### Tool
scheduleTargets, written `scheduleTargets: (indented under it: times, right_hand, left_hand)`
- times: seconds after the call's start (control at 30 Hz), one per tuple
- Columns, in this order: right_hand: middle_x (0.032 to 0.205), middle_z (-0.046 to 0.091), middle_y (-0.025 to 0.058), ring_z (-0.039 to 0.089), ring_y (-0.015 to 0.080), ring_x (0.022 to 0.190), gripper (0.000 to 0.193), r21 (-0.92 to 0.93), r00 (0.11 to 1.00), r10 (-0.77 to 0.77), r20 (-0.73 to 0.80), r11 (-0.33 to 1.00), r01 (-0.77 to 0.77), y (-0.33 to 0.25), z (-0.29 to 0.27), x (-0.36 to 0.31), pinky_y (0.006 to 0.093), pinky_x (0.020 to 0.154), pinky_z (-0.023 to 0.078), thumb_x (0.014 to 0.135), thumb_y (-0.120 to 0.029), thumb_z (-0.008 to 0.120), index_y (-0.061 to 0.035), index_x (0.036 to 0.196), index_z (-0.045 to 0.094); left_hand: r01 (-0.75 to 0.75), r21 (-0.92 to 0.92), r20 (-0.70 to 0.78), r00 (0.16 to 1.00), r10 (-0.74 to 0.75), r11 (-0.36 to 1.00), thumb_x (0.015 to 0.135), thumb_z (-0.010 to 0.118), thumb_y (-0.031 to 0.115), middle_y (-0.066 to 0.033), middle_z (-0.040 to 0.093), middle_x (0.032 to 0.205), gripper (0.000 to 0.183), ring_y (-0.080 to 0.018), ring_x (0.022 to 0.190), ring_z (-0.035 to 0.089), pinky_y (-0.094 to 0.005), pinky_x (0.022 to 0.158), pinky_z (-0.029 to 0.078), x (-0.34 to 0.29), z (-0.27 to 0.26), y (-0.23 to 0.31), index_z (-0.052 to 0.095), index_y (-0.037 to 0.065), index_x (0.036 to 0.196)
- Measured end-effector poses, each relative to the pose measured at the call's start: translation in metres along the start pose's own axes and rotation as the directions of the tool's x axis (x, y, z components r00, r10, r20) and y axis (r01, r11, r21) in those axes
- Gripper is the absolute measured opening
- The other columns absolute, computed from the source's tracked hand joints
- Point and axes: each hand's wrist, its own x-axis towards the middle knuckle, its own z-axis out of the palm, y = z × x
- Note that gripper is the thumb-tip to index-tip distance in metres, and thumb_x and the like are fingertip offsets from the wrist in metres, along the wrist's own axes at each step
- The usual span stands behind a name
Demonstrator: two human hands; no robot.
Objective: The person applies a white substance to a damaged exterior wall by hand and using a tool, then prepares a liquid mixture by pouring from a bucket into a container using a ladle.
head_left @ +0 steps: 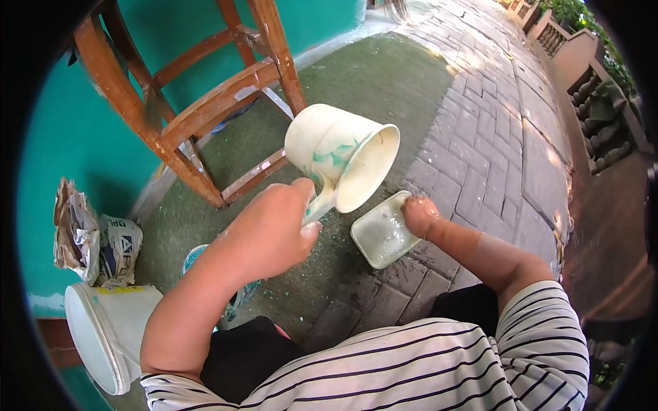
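Observation:
My left hand (274,222) is closed around the handle of an off-white plastic dipper (329,140). Green paint stains mark its side, and its round mouth faces right, tilted slightly downward. Lower and to the right, a shallow pale rectangular tray (364,249) with a wet-looking inside is held tilted above the ground. My right hand (419,216) grips the tray at its right end, with the fingertips partly hidden. The dipper's mouth is apart from the tray, and no stream of liquid shows between them.
A worn wooden chair frame (212,103) stands by the green wall (62,144). At left are a white lidded bucket (113,335), a crumpled paper bag (75,233) and a printed sack (120,250). A paint-smeared container (195,255) sits partly behind my left forearm. Grey pavers (473,137) stretch along the right.

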Motion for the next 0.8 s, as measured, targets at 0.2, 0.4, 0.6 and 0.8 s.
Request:
scheduleTargets:
  times: [0.2, 0.4, 0.6, 0.8]
  right_hand:
    - [0.098, 0.065, 0.0199, 0.064, 0.0305, 0.097, 0.037, 0.150, 0.874, 0.156, 0.460, 0.957, -0.249, 0.053, 0.007, 0.013, 0.0415, 0.083, 0.053, 0.075, -0.025, 0.068, 0.0002, 0.101, 0.065]
    - [0.092, 0.067, 0.0185, 0.069, 0.0291, 0.068, 0.029, 0.420, 0.722, 0.292, 0.628, 0.654, -0.630, 0.049, 0.028, 0.026, 0.0371, 0.055, 0.058, 0.079, -0.018, 0.061, 0.0009, 0.100, 0.066]
    - [0.098, 0.065, 0.0188, 0.067, 0.0378, 0.076, 0.037, 0.530, 0.887, 0.144, 0.438, 0.756, -0.384, 0.085, 0.056, 0.022, 0.0450, 0.049, 0.059, 0.073, 0.001, 0.054, 0.0078, 0.109, 0.058]
    - [0.092, 0.062, 0.0228, 0.067, 0.0361, 0.076, 0.041, 0.712, 0.807, 0.101, 0.582, 0.416, -0.566, 0.025, -0.022, 0.024, 0.0424, 0.059, 0.062, 0.069, 0.004, 0.055, 0.0145, 0.108, 0.055]
  left_hand:
    - [0.185, -0.262, 0.060, 0.983, -0.175, 0.947, 0.078, 0.064, 0.013, -0.0243, 0.057, 0.084, 0.025, -0.0380, 0.084, 0.059, -0.0450, 0.076, 0.045, 0.001, -0.022, 0.001, 0.050, -0.005, 0.090]
    - [0.118, -0.281, -0.043, 0.990, -0.136, 0.952, 0.077, 0.066, 0.015, -0.0213, 0.056, 0.084, 0.028, -0.0306, 0.065, 0.060, -0.0391, 0.063, 0.047, -0.001, -0.012, -0.026, 0.052, -0.007, 0.090]
    - [0.158, -0.534, 0.024, 0.985, -0.172, 0.831, 0.081, 0.065, 0.007, -0.0042, 0.056, 0.071, 0.018, -0.0062, 0.052, 0.050, -0.0237, 0.046, 0.039, -0.008, -0.033, -0.016, 0.048, 0.002, 0.086]
    - [0.207, -0.722, -0.058, 0.933, -0.356, 0.660, 0.082, 0.066, 0.007, -0.0047, 0.057, 0.068, 0.020, -0.0051, 0.048, 0.047, -0.0203, 0.043, 0.037, -0.051, -0.054, -0.030, 0.049, 0.001, 0.089]
